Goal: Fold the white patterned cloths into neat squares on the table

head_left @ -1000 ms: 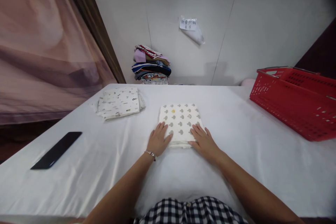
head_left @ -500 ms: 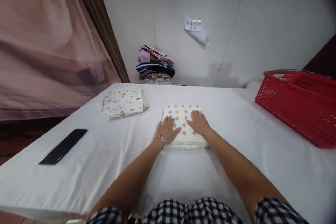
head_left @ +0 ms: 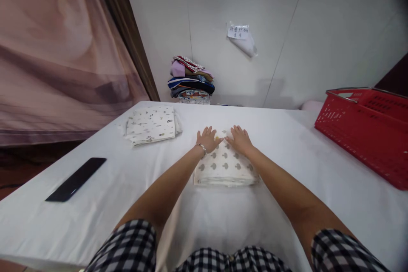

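A folded white cloth [head_left: 225, 169] with grey tree-like prints lies in front of me, its layered folded edge towards my body. My left hand [head_left: 208, 139] rests flat on its far left part, fingers spread. On the far right part lies my right hand [head_left: 239, 139], palm down with fingers apart. The two thumbs nearly meet over a small yellow print, which they partly cover. Neither hand grips anything.
A second folded white printed cloth [head_left: 151, 125] lies at the back left of the white-covered table [head_left: 134, 195]. A black flat object [head_left: 76, 179] sits at the left. A red basket [head_left: 366, 131] stands at the right. Behind the table rises a stack of folded fabrics [head_left: 191, 80].
Both hands have slid away from me over the cloth to its far edge, and the thumbs have come closer together. The view has shifted slightly.
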### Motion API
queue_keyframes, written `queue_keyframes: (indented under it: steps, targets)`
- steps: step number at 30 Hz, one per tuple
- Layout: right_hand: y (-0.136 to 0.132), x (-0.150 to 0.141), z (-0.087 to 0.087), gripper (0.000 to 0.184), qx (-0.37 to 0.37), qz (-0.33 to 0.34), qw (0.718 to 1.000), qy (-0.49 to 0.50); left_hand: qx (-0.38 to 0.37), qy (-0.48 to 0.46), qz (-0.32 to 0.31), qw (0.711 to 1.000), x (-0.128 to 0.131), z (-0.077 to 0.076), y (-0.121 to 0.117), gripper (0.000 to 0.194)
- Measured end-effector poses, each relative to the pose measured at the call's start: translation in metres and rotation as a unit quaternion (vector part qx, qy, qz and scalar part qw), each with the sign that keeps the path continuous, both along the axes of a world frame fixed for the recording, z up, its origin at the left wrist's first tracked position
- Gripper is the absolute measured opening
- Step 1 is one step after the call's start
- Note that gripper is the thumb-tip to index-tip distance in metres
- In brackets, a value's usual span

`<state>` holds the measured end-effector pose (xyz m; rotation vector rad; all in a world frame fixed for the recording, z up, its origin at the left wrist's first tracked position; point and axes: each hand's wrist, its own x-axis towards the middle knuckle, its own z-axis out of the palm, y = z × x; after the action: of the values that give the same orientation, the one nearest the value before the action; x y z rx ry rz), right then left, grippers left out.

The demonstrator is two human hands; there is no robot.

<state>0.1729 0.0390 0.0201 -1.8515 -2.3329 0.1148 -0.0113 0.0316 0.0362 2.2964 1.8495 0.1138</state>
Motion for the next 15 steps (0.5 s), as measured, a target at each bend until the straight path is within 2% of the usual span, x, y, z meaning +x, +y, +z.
queue_keyframes:
  steps: [4, 7, 11, 15]
  targets:
    - [0.021, 0.008, -0.013, 0.064, -0.051, -0.03, 0.998, 0.007, 0.006, 0.006, 0.019, 1.0, 0.001, -0.027, 0.017, 0.072]
    - [0.024, 0.014, -0.026, 0.065, -0.046, -0.028, 0.998, 0.026, 0.031, -0.016, 0.011, 0.999, -0.002, -0.041, 0.018, 0.073]
    - [0.022, 0.014, -0.029, 0.064, -0.034, -0.025, 0.998, 0.044, 0.026, -0.039, 0.01, 0.999, -0.004, -0.044, 0.017, 0.073]
    - [0.024, 0.012, -0.018, 0.062, -0.058, -0.023, 0.997, 0.05, 0.017, -0.044, 0.013, 0.999, -0.003, -0.038, 0.019, 0.071]
